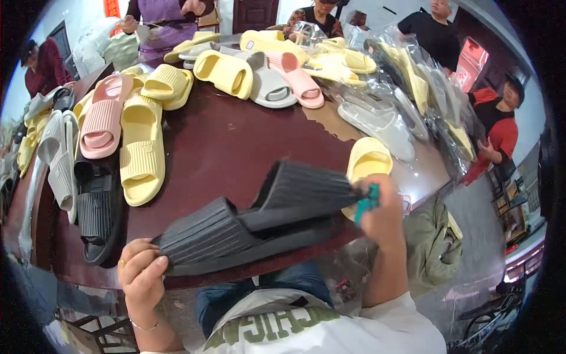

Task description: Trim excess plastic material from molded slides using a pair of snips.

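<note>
Two black ribbed slide slippers lie against each other with their toe ends pointing opposite ways, held tilted above the front edge of the table. My left hand is closed on the left end of the nearer black slipper. At the right, my right hand is closed around a small teal tool, its exact kind unclear. That tool sits right at the end of the farther black slipper. Just behind my right hand stands a yellow slipper, partly covered by it.
A dark red table spreads before me. Yellow, pink, grey and black slippers, such as a pink one, line its left and far sides. Bagged slippers pile at the right. Several people stand around, including one in a purple apron.
</note>
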`<state>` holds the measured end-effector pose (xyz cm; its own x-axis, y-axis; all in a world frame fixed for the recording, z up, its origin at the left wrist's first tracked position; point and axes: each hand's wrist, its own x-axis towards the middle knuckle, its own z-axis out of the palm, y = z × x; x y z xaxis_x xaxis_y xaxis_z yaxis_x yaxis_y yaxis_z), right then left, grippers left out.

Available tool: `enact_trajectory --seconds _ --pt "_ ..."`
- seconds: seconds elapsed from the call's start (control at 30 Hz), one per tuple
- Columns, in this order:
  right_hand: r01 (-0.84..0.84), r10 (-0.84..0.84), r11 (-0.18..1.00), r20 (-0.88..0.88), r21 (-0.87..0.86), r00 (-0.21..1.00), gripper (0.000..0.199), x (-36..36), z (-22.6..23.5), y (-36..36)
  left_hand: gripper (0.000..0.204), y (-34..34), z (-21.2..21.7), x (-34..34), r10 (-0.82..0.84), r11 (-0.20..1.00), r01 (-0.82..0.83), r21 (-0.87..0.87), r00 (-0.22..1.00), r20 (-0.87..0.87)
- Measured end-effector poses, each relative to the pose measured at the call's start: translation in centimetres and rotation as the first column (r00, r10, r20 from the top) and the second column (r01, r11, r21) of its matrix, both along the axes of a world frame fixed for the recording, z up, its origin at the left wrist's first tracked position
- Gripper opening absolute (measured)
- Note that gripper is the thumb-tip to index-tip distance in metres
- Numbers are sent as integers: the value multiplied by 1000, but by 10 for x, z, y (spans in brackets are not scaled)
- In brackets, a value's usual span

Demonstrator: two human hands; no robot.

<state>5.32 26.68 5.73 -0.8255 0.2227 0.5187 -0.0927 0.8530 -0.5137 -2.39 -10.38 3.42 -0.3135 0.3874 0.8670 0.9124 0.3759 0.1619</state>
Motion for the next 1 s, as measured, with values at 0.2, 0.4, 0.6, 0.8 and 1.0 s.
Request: enact_trajectory --seconds 0.2,0.4,0.6,0.8,1.0 --pt "295 -357 911 -194 -287 914 32 17 -7 42 14 -31 -15 -5 406 909 -396 126 912 -57" --pt "139 -259 387 38 -912 965 44 5 -18 -21 28 47 -10 -7 297 941 -297 -161 955 -20" --pt "84 -3 77 84 -993 996 44 16 -46 -57 51 79 -4 13 36 973 103 -205 814 579" --pt "83 392 105 118 -991 912 39 20 -36 -102 84 109 -14 44 -795 579 -41 814 195 575" --pt "-110 374 586 148 -802 915 40 17 -48 -80 65 71 -7 30 -485 797 -76 600 511 710"
